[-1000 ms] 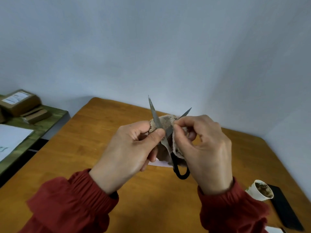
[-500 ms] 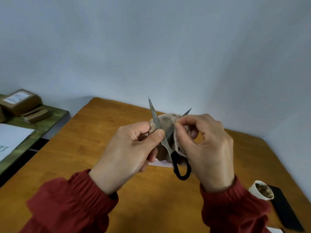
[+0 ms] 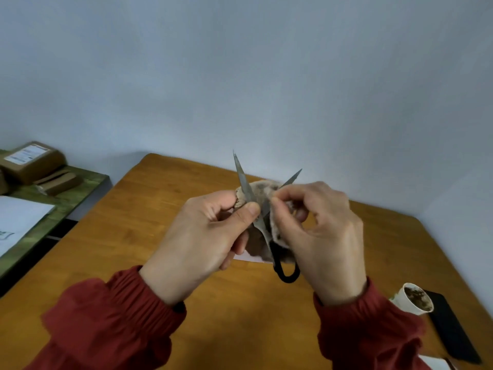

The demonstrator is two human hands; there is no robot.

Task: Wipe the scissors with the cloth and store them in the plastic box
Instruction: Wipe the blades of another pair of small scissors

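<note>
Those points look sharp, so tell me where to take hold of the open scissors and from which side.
Take the scissors by the black handle loop, coming from below on the near side. The two blades are spread, tips pointing up and away, and the cloth, left hand and right hand crowd the middle; only the loop hangs free and blunt.

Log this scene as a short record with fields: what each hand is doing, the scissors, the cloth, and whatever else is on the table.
scissors: open, tips up, held aloft
cloth: brownish, bunched behind the blades
left grip: thumb presses the upright blade against cloth
right grip: pinches cloth at the slanted blade
table: wooden; paper cup and flat black object at right
plastic box: not in view
</note>
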